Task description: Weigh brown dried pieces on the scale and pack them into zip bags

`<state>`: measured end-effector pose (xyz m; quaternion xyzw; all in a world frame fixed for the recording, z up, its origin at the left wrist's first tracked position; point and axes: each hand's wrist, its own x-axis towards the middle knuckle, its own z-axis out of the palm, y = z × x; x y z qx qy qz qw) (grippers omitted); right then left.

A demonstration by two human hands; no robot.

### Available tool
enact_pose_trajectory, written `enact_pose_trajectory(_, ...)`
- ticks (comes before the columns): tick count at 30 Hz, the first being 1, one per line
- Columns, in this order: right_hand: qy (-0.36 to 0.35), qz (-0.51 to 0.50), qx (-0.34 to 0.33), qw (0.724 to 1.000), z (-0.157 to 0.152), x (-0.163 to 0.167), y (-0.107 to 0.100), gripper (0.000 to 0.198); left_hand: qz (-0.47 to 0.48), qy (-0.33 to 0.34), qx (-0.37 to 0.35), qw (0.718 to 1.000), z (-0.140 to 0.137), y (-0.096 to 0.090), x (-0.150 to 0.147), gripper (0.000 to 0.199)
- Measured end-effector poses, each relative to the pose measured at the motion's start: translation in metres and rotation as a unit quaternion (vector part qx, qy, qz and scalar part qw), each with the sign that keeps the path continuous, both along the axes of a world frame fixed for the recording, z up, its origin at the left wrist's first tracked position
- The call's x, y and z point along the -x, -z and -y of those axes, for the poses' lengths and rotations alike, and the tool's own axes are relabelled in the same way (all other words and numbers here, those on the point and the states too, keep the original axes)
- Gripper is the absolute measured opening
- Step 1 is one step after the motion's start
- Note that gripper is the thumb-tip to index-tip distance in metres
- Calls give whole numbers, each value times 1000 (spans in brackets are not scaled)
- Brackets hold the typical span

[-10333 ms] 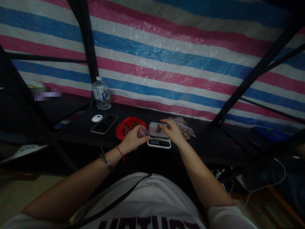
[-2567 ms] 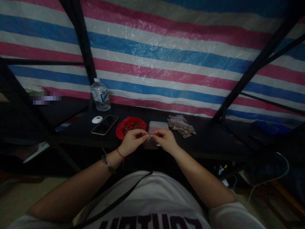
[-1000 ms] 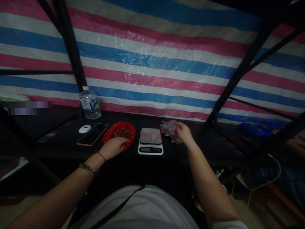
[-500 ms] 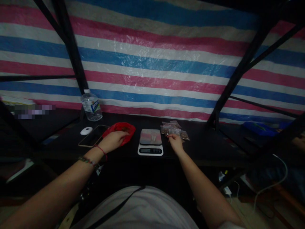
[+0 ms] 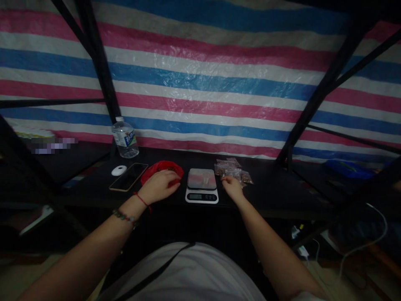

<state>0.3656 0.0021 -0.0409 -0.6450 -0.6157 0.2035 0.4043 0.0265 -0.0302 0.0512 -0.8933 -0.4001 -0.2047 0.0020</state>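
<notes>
My left hand (image 5: 160,184) lies over the near side of a red plastic bag (image 5: 150,170), its fingers stretched out and the thumb apart. Small brownish contents show inside the bag, too dim to name. Between my hands stands a white kitchen scale (image 5: 202,196) with a small clear item, perhaps a cup, (image 5: 206,179) on its platform; the display is unreadable. My right hand (image 5: 232,187) is closed in a pinch at the front left of a pile of small clear bags (image 5: 233,172) with brown contents. Whatever its fingertips hold is hidden.
A phone (image 5: 129,177) and a white oval object (image 5: 119,170) lie left of the red bag. Behind them a clear plastic bottle (image 5: 125,138) stands by a black frame post (image 5: 105,83). Striped sheeting (image 5: 203,88) hangs behind the black tabletop (image 5: 275,194).
My left hand has come up from the red bag's contents toward its right side, with fingers straighter and thumb apart. My right hand stays by the small bags. The view has shifted slightly.
</notes>
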Motion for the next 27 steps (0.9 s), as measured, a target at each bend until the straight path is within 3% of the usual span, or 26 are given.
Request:
enact_pose_trajectory(4,-18,39,35,998,-3,1,-9,23,3,-36,34,999,-22,0,-6,39)
enact_pose_trajectory(8,-12,58,42,997,-6,2,-12,28,-37,-91,70,993,-26,23,-4,43)
enact_pose_trajectory(13,-1,80,25,997,0,6,-11,25,-71,-48,70,994,-19,46,-3,32)
enact_pose_trajectory(16,47,124,-6,991,8,5,-16,25,-77,-16,78,994,-17,48,-5,33)
enact_pose_trajectory(20,137,226,-71,962,12,-6,-25,27,-42,-11,86,995,-16,45,-8,38)
enact_pose_trajectory(24,190,263,-14,946,11,-17,-22,58,27,9,87,996,-13,41,-12,41)
enact_pose_trajectory(27,177,267,11,947,10,-20,-16,53,61,32,74,995,-11,35,-13,39)
